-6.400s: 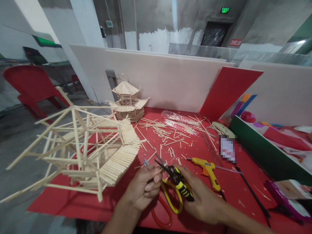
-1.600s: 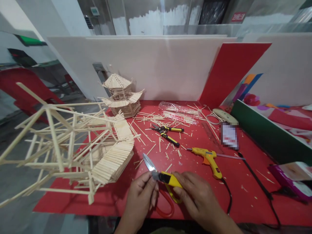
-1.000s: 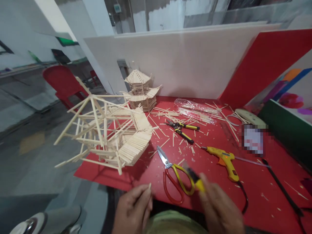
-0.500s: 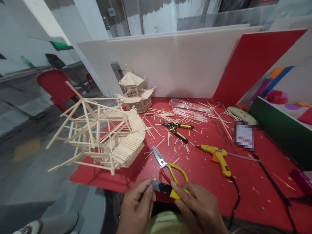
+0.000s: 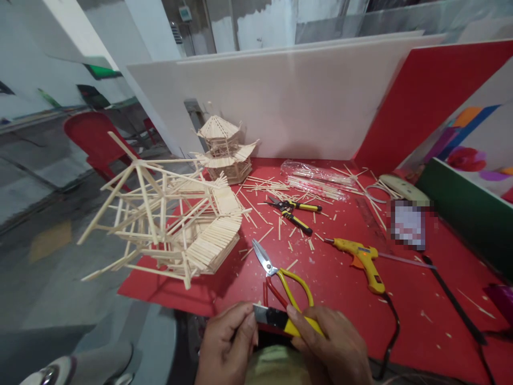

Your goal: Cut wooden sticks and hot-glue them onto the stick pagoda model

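Observation:
My right hand (image 5: 331, 342) grips a yellow and black utility knife (image 5: 276, 317), its blade pointing left. The blade's tip meets the fingers of my left hand (image 5: 230, 337), which are pinched together near the table's front edge. Whatever sits in that pinch is mostly covered by the fingers and too small to name. Just beyond the knife lie scissors (image 5: 269, 269) with one red and one yellow handle. To the left stands a large wooden-stick pavilion model (image 5: 208, 243) with an open frame of sticks. Behind it is a smaller tiered stick pagoda (image 5: 224, 152).
Black-and-yellow pliers (image 5: 294, 213) lie mid-table among loose sticks (image 5: 266, 187). A yellow glue gun (image 5: 363, 262) with a black cord rests at the right. Plastic-wrapped sticks (image 5: 316, 179) are near the white board (image 5: 272, 107) at the back. A green panel (image 5: 473, 214) stands at right.
The knife blade has tilted slightly and shifted a little toward me along with my right hand. My left hand keeps its pinch. The whole view has shifted slightly.

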`<state>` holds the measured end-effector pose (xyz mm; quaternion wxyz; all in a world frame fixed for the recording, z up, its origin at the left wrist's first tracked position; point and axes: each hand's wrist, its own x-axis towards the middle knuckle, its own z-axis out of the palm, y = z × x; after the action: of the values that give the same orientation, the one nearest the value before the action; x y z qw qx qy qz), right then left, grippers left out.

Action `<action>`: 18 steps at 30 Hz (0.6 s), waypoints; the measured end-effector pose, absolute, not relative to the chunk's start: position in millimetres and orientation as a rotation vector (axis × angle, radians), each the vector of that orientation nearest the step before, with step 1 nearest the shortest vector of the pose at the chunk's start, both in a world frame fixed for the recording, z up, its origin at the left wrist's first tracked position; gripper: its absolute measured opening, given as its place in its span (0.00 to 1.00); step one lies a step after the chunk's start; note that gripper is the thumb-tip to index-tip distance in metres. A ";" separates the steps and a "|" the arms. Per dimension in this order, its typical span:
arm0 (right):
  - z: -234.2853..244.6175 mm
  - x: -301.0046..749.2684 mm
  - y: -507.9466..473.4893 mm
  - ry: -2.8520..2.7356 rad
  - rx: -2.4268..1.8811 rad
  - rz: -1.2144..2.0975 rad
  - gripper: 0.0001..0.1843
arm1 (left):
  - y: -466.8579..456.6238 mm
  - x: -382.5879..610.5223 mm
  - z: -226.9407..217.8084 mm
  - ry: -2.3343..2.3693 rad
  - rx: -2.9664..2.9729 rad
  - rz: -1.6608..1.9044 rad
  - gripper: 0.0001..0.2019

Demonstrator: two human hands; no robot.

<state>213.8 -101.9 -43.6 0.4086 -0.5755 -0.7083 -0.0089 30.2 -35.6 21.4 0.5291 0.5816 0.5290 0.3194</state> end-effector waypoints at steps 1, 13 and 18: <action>-43.2 213.1 -103.0 -1.785 -1.478 -0.062 0.21 | -36.9 29.5 21.5 1.266 1.343 0.766 0.22; -20.8 233.6 -84.1 -1.736 -1.295 0.089 0.27 | -32.5 29.4 19.1 1.232 0.841 0.844 0.21; -29.3 224.9 -74.7 -1.774 -1.184 0.183 0.26 | -19.7 38.9 14.0 1.114 0.812 0.800 0.22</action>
<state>224.9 -74.7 -29.3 0.4800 -0.4854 -0.7269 0.0750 38.9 -19.7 14.0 0.6988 0.3646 0.4998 0.3591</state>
